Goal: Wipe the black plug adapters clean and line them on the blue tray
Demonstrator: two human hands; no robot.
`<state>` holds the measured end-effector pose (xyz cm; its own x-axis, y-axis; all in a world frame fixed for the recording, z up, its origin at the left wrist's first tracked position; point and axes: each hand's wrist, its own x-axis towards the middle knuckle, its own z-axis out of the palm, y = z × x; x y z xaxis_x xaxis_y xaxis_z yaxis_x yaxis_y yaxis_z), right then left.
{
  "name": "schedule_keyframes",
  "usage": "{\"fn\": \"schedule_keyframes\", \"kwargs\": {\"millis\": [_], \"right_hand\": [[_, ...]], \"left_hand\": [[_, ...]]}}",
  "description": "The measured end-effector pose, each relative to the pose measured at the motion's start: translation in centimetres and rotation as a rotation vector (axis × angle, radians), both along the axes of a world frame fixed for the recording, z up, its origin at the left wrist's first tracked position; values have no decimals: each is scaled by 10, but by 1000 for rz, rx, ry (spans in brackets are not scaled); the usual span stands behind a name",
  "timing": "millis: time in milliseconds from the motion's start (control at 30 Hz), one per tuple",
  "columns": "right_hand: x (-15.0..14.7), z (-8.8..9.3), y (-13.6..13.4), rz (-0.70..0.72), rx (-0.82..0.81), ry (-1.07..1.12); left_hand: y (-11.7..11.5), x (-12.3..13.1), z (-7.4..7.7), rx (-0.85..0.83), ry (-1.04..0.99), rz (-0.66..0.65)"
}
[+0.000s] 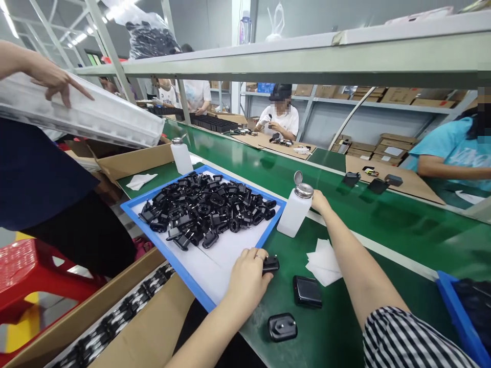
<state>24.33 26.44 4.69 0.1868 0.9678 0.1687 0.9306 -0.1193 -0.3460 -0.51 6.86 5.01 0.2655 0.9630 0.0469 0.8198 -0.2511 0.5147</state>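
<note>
My left hand (247, 271) is closed round a black plug adapter (271, 264) at the right rim of a blue-edged tray (264, 236). Many more black plug adapters (207, 204) lie heaped in that tray. My right hand (319, 201) reaches to a white dispenser bottle (294, 213), whose metal lid is flipped up. The bottle covers my right fingers, so their grip is hidden. On the green bench, a black rectangular block (307, 292) and another plug adapter (282, 327), pins up, lie to the right of my left hand. White wipes (324, 263) lie beneath my right forearm.
At the left, a co-worker's hand (53, 76) is on a white foam tray (115, 112). A second bottle (181, 157) stands behind the blue-edged tray. An open carton (153, 319) with packed parts and a red stool (23, 286) are at lower left. Overhead runs a shelf (268, 61).
</note>
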Motion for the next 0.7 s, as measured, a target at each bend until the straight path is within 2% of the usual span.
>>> {"fn": "schedule_keyframes", "kwargs": {"millis": [133, 233, 333, 367, 433, 500, 567, 633, 700], "right_hand": [[16, 14, -20, -83, -64, -12], [22, 35, -51, -106, -5, -25], [16, 59, -96, 28, 140, -40], [11, 67, -113, 92, 195, -50], [-3, 81, -147, 209, 291, -77], [-19, 92, -177, 319, 355, -96], [-33, 101, -201, 422, 395, -96], [-43, 107, -217, 498, 434, -85], [-50, 111, -226, 536, 476, -74]], "left_hand": [[2, 2, 1, -27, 15, 11], [-6, -1, 4, 85, -41, 65], [-29, -5, 12, 348, -209, 88], [-39, -5, 15, 420, -258, 46], [-58, 1, 21, 484, -294, -123], [-71, 15, 25, 422, -219, -311], [-77, 35, 27, 264, -33, -392], [-75, 57, 27, 110, 211, -347], [-70, 73, 27, 33, 395, -260]]}}
